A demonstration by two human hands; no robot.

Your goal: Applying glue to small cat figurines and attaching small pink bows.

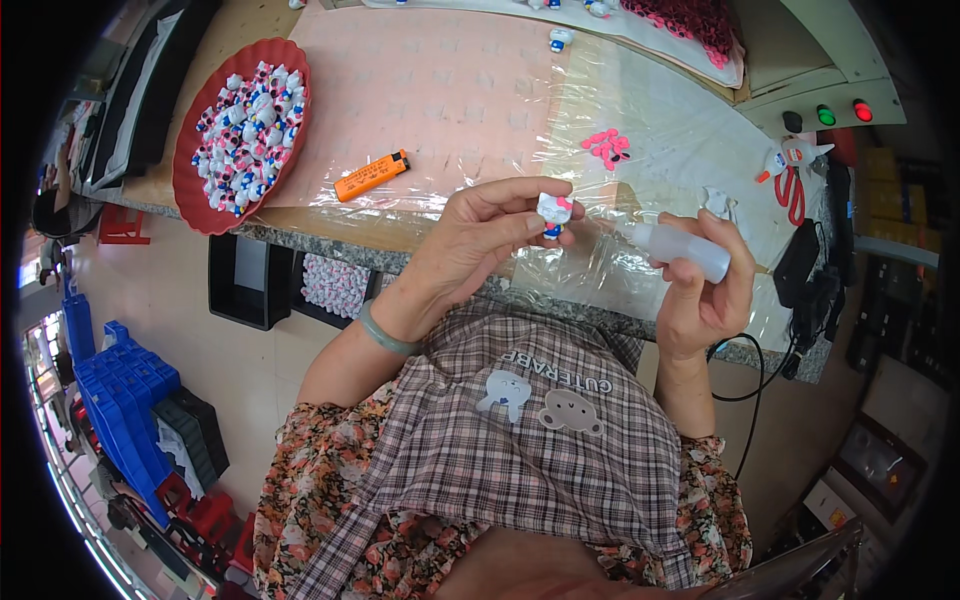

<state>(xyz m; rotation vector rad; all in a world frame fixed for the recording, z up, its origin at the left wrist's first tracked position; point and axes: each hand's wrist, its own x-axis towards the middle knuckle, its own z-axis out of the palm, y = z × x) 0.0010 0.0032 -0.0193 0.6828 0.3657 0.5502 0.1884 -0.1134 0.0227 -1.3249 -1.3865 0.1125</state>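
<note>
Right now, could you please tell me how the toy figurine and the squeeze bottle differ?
The toy figurine is upright in the left hand; the squeeze bottle lies sideways in the right hand. The toy figurine is white, pink and blue; the squeeze bottle is translucent whitish. The toy figurine is shorter than the squeeze bottle. Both are hand-held.

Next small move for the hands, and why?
Probably ease the bottle in the right hand leftward: its nozzle points toward the small figurine, which the left hand holds close by.
</note>
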